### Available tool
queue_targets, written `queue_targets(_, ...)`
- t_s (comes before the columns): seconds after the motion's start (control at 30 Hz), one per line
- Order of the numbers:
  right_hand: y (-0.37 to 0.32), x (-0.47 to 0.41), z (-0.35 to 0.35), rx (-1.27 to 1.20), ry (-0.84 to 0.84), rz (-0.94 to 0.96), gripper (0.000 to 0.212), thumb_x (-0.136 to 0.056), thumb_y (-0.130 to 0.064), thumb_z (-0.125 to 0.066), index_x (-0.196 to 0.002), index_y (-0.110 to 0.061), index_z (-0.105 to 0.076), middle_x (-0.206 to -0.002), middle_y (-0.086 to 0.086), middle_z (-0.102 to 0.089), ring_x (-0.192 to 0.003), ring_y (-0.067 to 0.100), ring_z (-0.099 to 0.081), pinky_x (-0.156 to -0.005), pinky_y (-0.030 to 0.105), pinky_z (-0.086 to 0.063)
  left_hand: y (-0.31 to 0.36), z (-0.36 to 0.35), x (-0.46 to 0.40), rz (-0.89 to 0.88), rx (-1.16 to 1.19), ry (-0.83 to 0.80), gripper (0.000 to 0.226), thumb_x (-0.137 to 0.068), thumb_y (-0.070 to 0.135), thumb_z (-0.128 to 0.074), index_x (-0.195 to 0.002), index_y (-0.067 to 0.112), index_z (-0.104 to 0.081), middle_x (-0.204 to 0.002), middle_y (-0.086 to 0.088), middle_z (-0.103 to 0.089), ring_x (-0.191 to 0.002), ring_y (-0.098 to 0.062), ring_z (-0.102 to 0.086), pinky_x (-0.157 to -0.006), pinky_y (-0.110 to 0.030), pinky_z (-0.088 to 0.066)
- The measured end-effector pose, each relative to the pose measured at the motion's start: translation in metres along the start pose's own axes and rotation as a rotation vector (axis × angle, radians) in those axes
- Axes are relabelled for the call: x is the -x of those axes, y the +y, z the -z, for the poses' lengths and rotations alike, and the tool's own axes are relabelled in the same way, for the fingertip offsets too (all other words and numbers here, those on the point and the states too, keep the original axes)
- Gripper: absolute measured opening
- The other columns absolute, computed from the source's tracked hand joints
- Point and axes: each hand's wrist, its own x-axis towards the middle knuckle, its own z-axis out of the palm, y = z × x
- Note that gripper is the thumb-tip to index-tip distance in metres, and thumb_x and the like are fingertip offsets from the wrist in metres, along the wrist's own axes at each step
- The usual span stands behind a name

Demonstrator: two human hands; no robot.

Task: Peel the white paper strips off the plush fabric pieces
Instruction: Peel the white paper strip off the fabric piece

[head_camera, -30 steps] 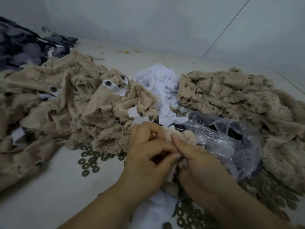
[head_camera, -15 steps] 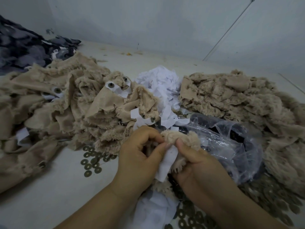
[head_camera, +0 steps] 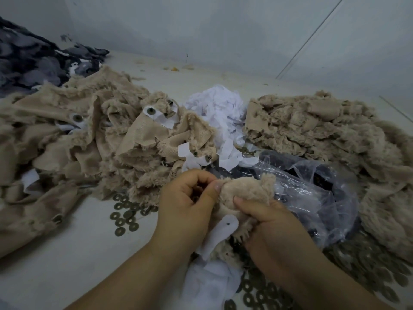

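A small tan plush piece is held up between both hands at the front centre. My left hand pinches its left edge with thumb and curled fingers. My right hand grips it from below, thumb pressed on the fur. A white paper strip with a small hole hangs loose under the piece, between my hands. To the left lies a pile of tan plush pieces, some with paper strips and metal eyelets on them. A second tan plush pile lies at the right.
A heap of white paper scraps sits at the back centre; more white paper lies under my wrists. A clear plastic bag holds dark parts. Metal washers are scattered on the white table. Dark grey fabric lies far left.
The paper strip has come away from the plush piece and dropped lower, now hanging under it. Both hands have shifted slightly apart, and the plush piece is turned fur side up.
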Motion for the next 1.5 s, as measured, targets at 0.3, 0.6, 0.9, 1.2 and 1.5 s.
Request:
queue_targets(0.3,-0.0005,-0.0023,0.0008,-0.014,0.003,-0.013,0.038,-0.086,-0.024,-0.063,-0.108,0.007,-0.071,-0.115,0.029,-0.069,-0.108,0.042,-0.068,-0.092,0.051,-0.056,-0.0004,-0.0022,0.0012,-0.015,-0.045,-0.042,0.011,-0.087,0.018,-0.059,-0.077,0.021,-0.063,-0.063,0.008,-0.058,-0.056,-0.003,-0.05,-0.051,-0.02,-0.045)
queue_targets(0.6,-0.0011,0.0003,0.0012,0.095,0.02,0.015,0.04,-0.082,-0.025,-0.068,-0.106,0.006,-0.072,-0.11,0.027,-0.072,-0.1,0.04,-0.071,-0.082,0.045,-0.061,0.0002,-0.0026,-0.0011,-0.001,-0.055,-0.011,0.013,-0.088,0.019,-0.059,-0.076,0.02,-0.062,-0.062,0.01,-0.057,-0.053,0.001,-0.05,-0.05,-0.017,-0.044)
queue_targets(0.9,-0.0016,0.0,0.0039,0.105,0.112,-0.003,0.061,-0.077,-0.025,-0.077,-0.119,0.015,-0.057,-0.109,0.033,-0.069,-0.103,0.047,-0.069,-0.091,0.054,-0.057,0.002,-0.0033,0.0052,-0.114,-0.234,-0.088,0.036,-0.07,0.041,-0.081,-0.08,0.019,-0.055,-0.07,-0.002,-0.054,-0.06,-0.021,-0.049,-0.05,-0.031,-0.044)
queue_targets(1.2,0.0014,-0.0015,0.0024,0.095,0.105,0.058,0.027,-0.077,-0.023,-0.07,-0.089,0.001,-0.077,-0.102,0.025,-0.074,-0.09,0.036,-0.074,-0.069,0.038,-0.062,-0.0043,-0.0005,0.0002,-0.084,-0.181,-0.03,0.029,-0.089,0.022,-0.059,-0.067,0.003,-0.062,-0.059,-0.008,-0.056,-0.057,-0.016,-0.052,-0.054,-0.033,-0.044)
queue_targets(1.5,0.0015,-0.0023,0.0004,0.027,0.045,0.028,0.029,-0.085,-0.022,-0.064,-0.097,0.002,-0.076,-0.109,0.026,-0.072,-0.1,0.037,-0.072,-0.08,0.043,-0.062,-0.0054,-0.0031,-0.0013,0.031,0.006,-0.066,0.029,-0.092,0.026,-0.055,-0.067,0.009,-0.058,-0.056,-0.008,-0.048,-0.054,-0.011,-0.044,-0.05,-0.025,-0.04)
